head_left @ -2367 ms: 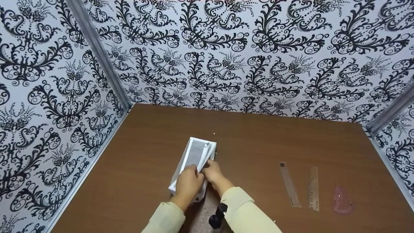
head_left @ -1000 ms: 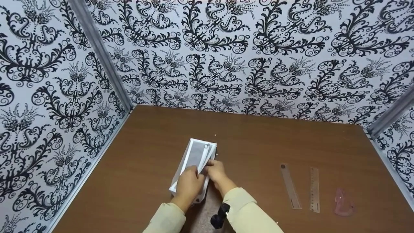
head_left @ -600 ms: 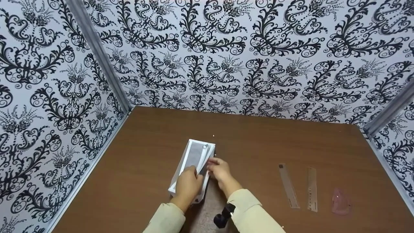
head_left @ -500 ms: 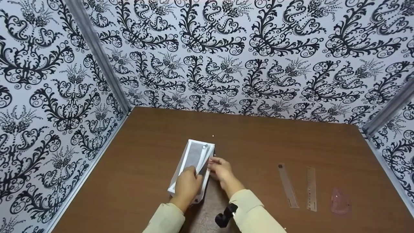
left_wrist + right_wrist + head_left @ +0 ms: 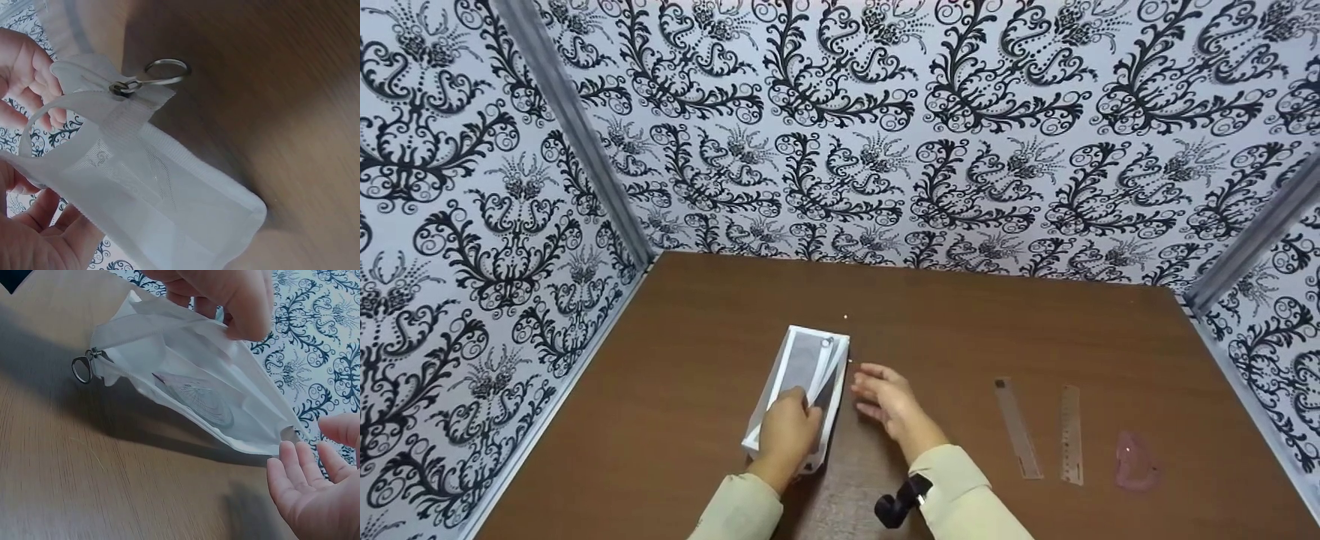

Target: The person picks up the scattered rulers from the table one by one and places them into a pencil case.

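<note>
A white mesh zip pencil case (image 5: 802, 360) lies lengthwise on the table, unzipped along its right side. My left hand (image 5: 789, 427) grips the near part of its upper edge between thumb and fingers. Just right of the opening, my right hand (image 5: 889, 397) is apart from the case, fingers loosely extended and holding nothing. The zip pull's metal ring (image 5: 169, 70) hangs at the far end in the left wrist view. Through the mouth, the right wrist view shows a clear protractor (image 5: 197, 399) inside the case.
Two clear rulers, one left (image 5: 1020, 431) and one right (image 5: 1072, 435), lie on the brown table (image 5: 697, 315). Beyond them is a pink see-through half-round piece (image 5: 1135, 463). Patterned walls (image 5: 870, 150) enclose the back and sides. A black device (image 5: 900, 502) is on the right wrist.
My right hand has let go of the case's opening edge and drawn away to the right, its fingers spreading. The left hand keeps its grip on the case. The head view has shifted slightly.
</note>
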The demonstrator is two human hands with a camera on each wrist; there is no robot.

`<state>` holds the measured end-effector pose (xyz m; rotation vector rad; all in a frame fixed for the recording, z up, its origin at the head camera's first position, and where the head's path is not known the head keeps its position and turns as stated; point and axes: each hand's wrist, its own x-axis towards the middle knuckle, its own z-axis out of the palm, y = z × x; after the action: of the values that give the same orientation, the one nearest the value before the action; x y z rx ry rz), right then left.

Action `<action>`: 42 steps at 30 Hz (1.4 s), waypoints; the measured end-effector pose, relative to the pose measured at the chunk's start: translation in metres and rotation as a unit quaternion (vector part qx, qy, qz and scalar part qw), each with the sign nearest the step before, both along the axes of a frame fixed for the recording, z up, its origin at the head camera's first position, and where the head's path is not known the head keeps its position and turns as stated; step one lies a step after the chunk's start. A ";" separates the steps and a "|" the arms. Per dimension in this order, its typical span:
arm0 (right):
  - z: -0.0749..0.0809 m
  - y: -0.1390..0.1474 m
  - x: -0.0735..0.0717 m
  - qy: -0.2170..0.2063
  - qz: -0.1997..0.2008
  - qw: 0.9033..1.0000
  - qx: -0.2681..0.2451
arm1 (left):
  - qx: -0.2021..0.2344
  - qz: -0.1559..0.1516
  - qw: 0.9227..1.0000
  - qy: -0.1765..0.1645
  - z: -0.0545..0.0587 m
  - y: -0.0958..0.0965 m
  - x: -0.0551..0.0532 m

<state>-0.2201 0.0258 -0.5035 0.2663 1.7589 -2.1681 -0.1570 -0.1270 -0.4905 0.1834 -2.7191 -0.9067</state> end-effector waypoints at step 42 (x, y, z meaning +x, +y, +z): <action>0.028 0.110 0.021 0.239 0.083 0.864 0.436 | -0.003 -0.010 1.000 0.014 -0.006 0.001 0.001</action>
<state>-0.1988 0.1355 -0.4755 -0.2457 2.8359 -1.2329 -0.1557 -0.1262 -0.4962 0.1415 -2.7016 -0.8997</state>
